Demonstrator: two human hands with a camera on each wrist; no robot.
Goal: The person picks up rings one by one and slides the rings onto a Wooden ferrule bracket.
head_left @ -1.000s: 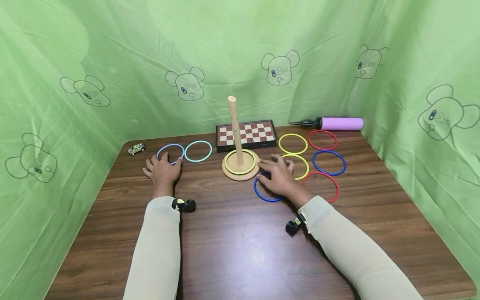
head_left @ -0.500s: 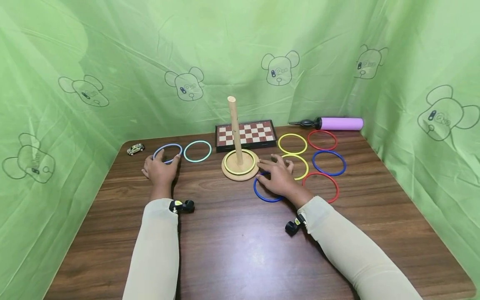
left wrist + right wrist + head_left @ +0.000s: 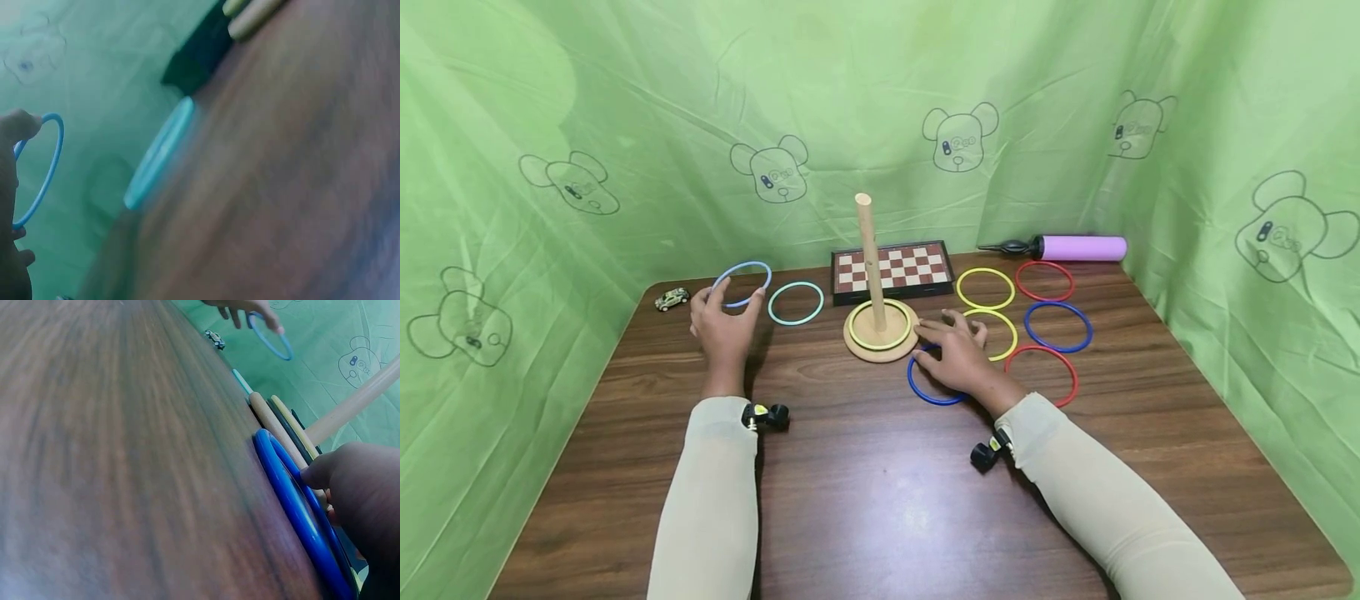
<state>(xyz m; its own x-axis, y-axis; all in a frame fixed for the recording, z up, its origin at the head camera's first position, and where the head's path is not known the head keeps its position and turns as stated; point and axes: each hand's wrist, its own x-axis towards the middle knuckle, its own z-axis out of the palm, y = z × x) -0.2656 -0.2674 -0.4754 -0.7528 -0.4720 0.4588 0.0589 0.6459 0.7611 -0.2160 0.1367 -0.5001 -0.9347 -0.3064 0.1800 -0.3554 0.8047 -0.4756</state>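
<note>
In the head view my left hand (image 3: 726, 333) pinches a light blue ring (image 3: 742, 263) between thumb and fingers, holding it tilted above the table at the left. Below and right of it, a turquoise ring (image 3: 796, 323) lies flat. A wooden peg (image 3: 869, 250) stands upright on a round base (image 3: 880, 357), with a yellow ring (image 3: 880, 347) around its foot. My right hand (image 3: 958, 354) rests beside that base, index fingertip at its edge, fingers loosely extended. Its thumb is at a dark blue ring (image 3: 294, 503) in the right wrist view; the hand covers part of this ring.
Right of the peg lie two yellow rings (image 3: 986, 269), two red rings (image 3: 1045, 263) and another blue ring (image 3: 1060, 348). Behind the peg is a checkered game board (image 3: 917, 267), with a purple hand pump (image 3: 1084, 247) at the back right. A toy car (image 3: 672, 299) stands at the far left.
My left hand has taken hold of the light blue ring and raised it from the table, moving slightly away from me. The right hand stays in place.
</note>
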